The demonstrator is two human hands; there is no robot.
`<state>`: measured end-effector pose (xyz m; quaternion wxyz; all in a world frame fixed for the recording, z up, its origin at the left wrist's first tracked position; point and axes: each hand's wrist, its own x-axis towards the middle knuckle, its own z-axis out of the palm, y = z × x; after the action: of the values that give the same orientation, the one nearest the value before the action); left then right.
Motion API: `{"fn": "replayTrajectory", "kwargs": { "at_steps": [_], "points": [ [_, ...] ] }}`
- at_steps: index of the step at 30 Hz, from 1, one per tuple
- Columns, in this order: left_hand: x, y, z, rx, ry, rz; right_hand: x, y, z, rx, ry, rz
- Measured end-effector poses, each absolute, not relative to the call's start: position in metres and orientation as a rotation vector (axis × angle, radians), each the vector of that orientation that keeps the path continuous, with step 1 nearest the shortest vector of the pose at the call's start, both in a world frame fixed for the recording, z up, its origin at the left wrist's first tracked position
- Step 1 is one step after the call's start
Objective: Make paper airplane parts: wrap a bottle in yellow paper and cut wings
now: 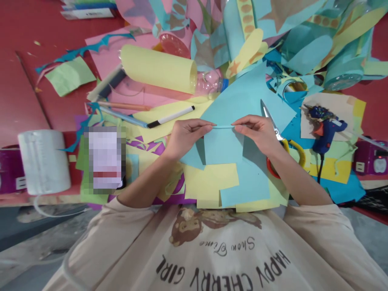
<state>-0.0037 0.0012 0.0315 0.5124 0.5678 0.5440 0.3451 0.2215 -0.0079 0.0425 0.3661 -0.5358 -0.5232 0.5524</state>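
Note:
Between my two hands hangs a light blue piece of paper, its top edge rolled or folded into a narrow strip. My left hand pinches the left end of that edge with thumb and fingertips. At the other end, my right hand pinches in the same way. Scissors with yellow and red handles lie beside and partly under my right wrist, blades pointing away from me. A black-and-white marker rests just beyond my left hand. Yellow and blue paper pieces lie beneath the held sheet.
A blue glue gun lies at the right on paper. Yellow paper wraps a plastic bottle at the back; paper-covered bottles stand at the back right. A blurred phone-like object and a white device are at the left.

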Motion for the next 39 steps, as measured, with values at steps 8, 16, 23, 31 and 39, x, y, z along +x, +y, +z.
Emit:
{"fn": "replayTrajectory", "kwargs": {
  "at_steps": [8, 16, 23, 31, 39],
  "points": [
    [-0.0001, -0.0043, 0.0360, 1.331, 1.206, 0.748, 0.2149, -0.0120, 0.0434, -1.356, -1.485, 1.429],
    [0.0018, -0.0054, 0.0332, 1.362, 1.249, 0.713, 0.2140, -0.0123, 0.0429, -1.360, -1.435, 1.475],
    [0.0007, -0.0049, 0.0342, 1.373, 1.241, 0.729, 0.2163, -0.0110, 0.0407, -1.375, -1.349, 1.502],
    [0.0021, -0.0053, 0.0349, 1.358, 1.223, 0.762, 0.2155, -0.0112, 0.0433, -1.370, -1.361, 1.490],
    [0.0020, -0.0079, 0.0346, 1.399, 1.261, 0.767, 0.2146, -0.0101, 0.0449, -1.403, -1.413, 1.471]
  ]
}}
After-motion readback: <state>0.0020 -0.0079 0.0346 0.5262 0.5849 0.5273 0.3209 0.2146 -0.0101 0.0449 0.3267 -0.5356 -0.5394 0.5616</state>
